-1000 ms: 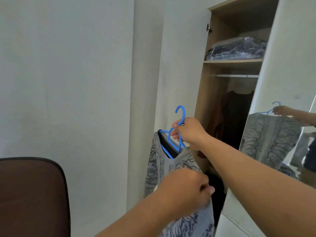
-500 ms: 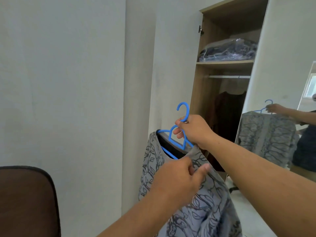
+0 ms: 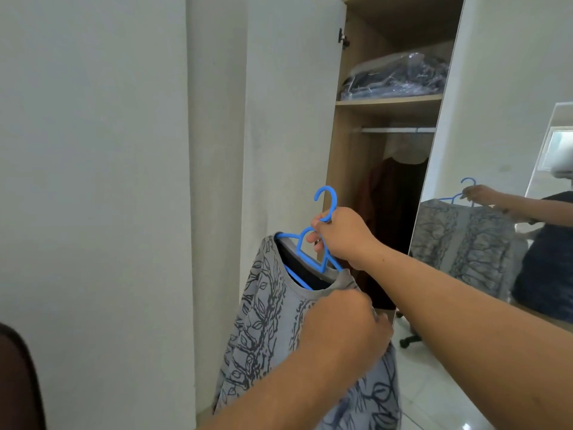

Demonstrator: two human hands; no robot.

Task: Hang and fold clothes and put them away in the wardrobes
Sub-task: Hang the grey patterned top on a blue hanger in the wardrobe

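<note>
Shirt [image 3: 263,321] on hanger [image 3: 305,252] (R hand [image 3: 344,237] at neck, L hand [image 3: 344,330] on fabric)

The right hand [image 3: 344,237] grips a blue hanger [image 3: 313,243] carrying a grey patterned shirt [image 3: 263,321], just in front of the open wardrobe [image 3: 350,156]. The left hand [image 3: 344,330] pinches the shirt's near shoulder, below the hanger.

The left hand [image 3: 344,330] has climbed from low on the grey shirt [image 3: 263,330] to its collar.

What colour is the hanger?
Bright blue: the hanger shows best in the head view.
</note>
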